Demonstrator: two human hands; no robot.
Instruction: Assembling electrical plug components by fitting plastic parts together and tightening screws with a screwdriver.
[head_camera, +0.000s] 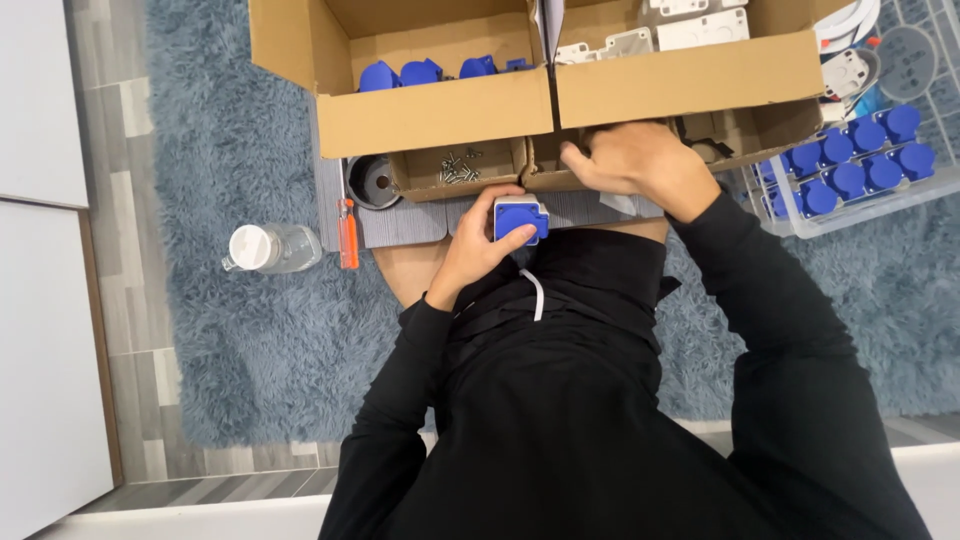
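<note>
The left hand (478, 238) held a blue socket (521, 219) with a grey base, fingers wrapped around it, just above the lap and at the near edge of a grey board (410, 222). The right hand (632, 160) reached into a small cardboard tray (548, 175) under the big boxes (440, 110), fingers curled inside so I could not tell whether it held anything. A neighbouring tray held screws (457, 167), an orange screwdriver (348, 234) and a bottle (272, 248) lay to the left on the rug (240, 340), and more blue sockets filled a clear crate (800, 222) on the right.
</note>
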